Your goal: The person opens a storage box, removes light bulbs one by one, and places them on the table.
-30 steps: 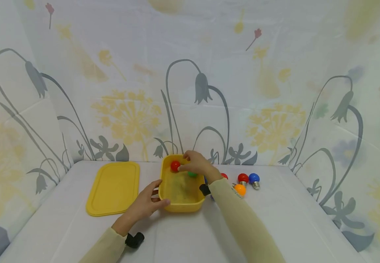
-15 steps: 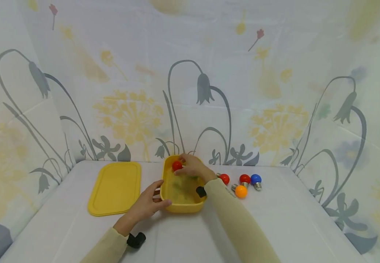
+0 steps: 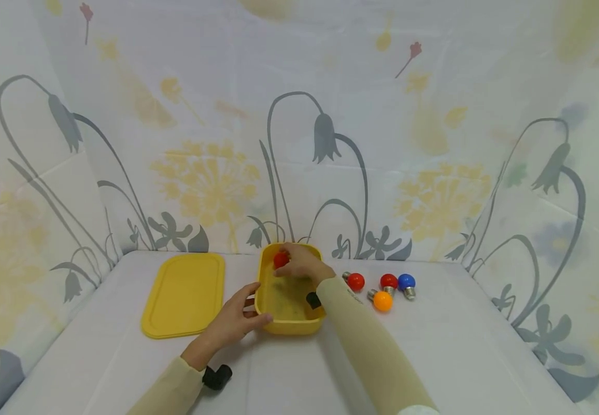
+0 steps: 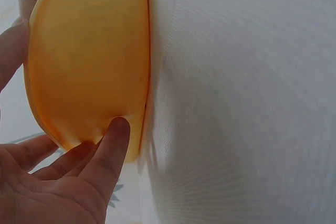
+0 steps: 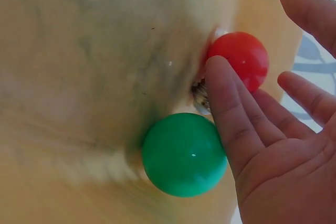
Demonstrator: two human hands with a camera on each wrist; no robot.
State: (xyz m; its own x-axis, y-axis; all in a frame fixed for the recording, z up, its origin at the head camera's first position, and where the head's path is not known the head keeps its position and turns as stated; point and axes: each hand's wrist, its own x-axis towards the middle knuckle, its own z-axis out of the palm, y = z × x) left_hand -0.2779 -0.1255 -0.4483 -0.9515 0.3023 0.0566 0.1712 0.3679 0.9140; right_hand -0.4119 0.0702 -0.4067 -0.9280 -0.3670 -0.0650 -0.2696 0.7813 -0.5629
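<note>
Two bulbs in yellow box (image 3: pixel 286 323); four outside. Right hand (image 3: pixel 299 266) fingers spread, empty; left hand (image 3: pixel 234 318) fingers steady box.

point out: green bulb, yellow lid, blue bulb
green bulb (image 5: pixel 184 155), right wrist view, middle of its round globe.
yellow lid (image 3: pixel 183 294), head view, centre of its flat top.
blue bulb (image 3: pixel 406 282), head view, on the blue globe.

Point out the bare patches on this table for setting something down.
Bare cloth lies in front of the yellow box, between the two sleeves, and across the near right below the loose bulbs. A strip separates the lid from the box. Crowded: inside the box, around the right hand.
</note>
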